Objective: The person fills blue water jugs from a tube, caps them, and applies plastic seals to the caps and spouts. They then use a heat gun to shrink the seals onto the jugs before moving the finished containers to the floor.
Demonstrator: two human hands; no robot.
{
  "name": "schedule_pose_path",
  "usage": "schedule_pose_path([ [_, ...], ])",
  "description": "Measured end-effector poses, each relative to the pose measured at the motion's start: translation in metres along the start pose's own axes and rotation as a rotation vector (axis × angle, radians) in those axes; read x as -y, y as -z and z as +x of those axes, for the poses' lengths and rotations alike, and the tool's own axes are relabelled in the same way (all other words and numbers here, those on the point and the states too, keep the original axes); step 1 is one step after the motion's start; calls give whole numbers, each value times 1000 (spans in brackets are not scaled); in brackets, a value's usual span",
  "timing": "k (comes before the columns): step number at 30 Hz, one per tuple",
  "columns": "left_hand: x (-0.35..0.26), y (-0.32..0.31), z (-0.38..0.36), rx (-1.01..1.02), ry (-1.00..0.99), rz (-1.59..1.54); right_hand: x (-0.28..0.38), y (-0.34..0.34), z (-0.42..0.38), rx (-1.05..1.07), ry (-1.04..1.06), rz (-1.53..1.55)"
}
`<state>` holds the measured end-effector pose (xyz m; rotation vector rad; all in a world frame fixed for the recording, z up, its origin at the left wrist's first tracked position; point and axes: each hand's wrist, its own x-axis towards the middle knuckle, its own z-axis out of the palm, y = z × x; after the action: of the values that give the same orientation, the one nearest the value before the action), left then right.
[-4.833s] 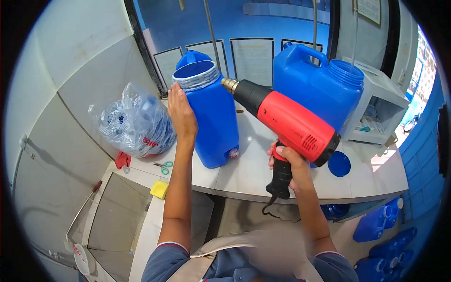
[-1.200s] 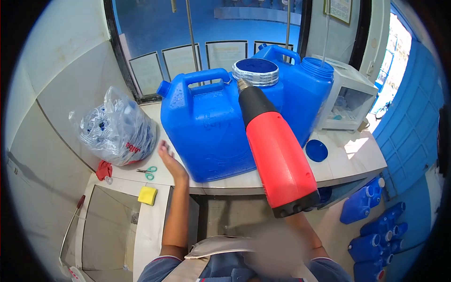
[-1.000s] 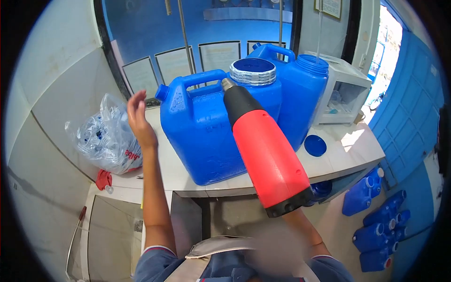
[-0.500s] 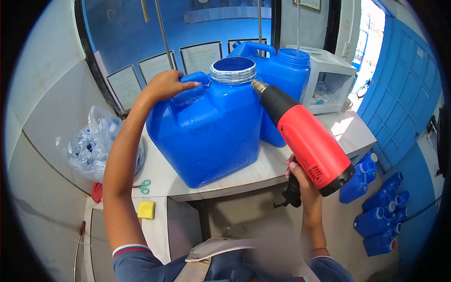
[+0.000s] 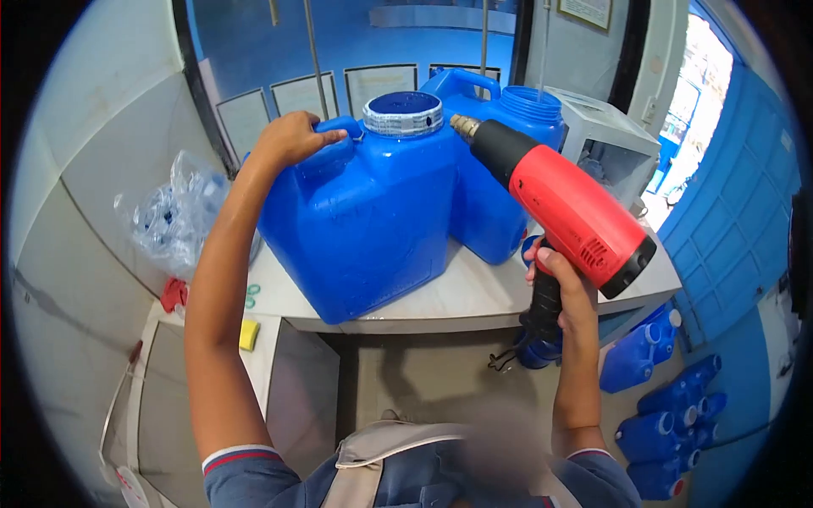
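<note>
My left hand [image 5: 296, 138] is closed round the handle of a large blue water jug [image 5: 364, 224] on the counter. The jug has a blue cap [image 5: 408, 103] with a silvery printed plastic seal band [image 5: 402, 124] round its side. In my right hand [image 5: 563, 275] is a red and black heat gun [image 5: 576, 203], its fingers wrapped round the black grip. The metal nozzle points left at the band, a small gap away from it. Behind stands a second blue jug [image 5: 491, 207] with an uncapped neck, a thin tube above it.
On the counter [image 5: 406, 315] at left are a clear plastic bag [image 5: 174, 220] of seals, a red cloth [image 5: 174, 292], green-handled scissors [image 5: 252, 294] and a yellow sponge [image 5: 248, 334]. A white cabinet [image 5: 605, 135] stands behind right. Several blue jugs [image 5: 648, 436] stand on the floor at right.
The heat gun's nozzle has drawn slightly away from the band. The held jug has turned a little under my left hand. The camera view has shifted.
</note>
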<state>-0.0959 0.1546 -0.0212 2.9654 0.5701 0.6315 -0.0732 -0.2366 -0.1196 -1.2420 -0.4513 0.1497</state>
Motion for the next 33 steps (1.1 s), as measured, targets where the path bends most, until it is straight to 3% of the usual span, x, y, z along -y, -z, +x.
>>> schedule_pose_path([
  [6,-16,-3,-8,-39,140,126,-3,1,33,38,171,-27],
  [11,-57,-1,-15,-39,361,149,14,-9,48,179,115,-4],
  [16,-84,-6,-13,-120,461,105,4,-28,45,138,176,29],
  [18,-85,-6,-16,-112,450,62,-7,-24,45,160,189,92],
  [20,-91,-11,-37,-471,326,-33,-13,-15,43,196,151,234],
  [22,-93,-14,-90,-936,-267,-154,-6,2,37,187,146,226],
  [24,-71,-40,-157,-1101,-426,-191,9,17,29,200,139,79],
  [25,-51,-69,-183,-1113,-374,-294,18,20,26,187,146,79],
  [27,-29,-145,-208,-1053,-63,-380,30,22,18,245,82,9],
  [30,-34,-211,-216,-891,-198,-174,48,1,20,195,26,-170],
  [33,-42,-227,-201,-1018,-118,-130,68,-18,51,248,64,-291],
])
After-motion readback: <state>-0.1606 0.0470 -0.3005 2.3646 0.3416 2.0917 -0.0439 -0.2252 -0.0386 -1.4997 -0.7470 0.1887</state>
